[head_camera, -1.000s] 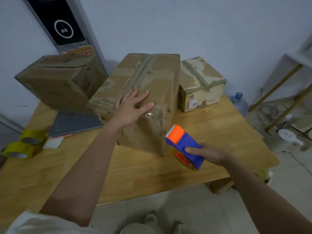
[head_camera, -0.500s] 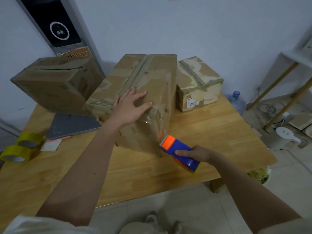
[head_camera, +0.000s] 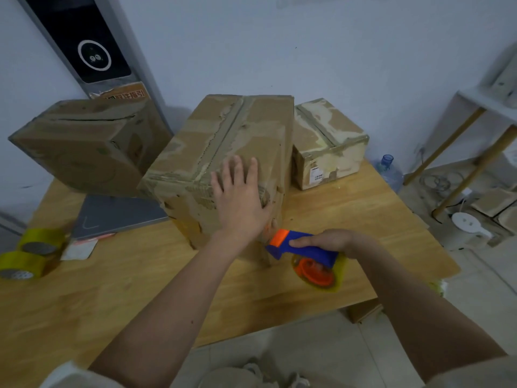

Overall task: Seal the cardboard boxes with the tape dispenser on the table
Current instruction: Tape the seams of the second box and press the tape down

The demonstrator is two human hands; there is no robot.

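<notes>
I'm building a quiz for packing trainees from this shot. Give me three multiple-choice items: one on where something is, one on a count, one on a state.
1. Where does the left hand rest?
A. on the middle box's near top edge
B. on the grey board
C. on the yellow tape rolls

2. How many cardboard boxes stand on the table?
A. two
B. three
C. five

3. What is the right hand doing?
A. lying open on the table
B. gripping the tape dispenser
C. lifting the small box

Answers:
1 A, its flat fingers lie across the middle box.
2 B, the left box, the middle box and the small box are the only ones on the table.
3 B, its fingers curl round the blue and orange tape dispenser, whose nose meets the middle box's near corner.
</notes>
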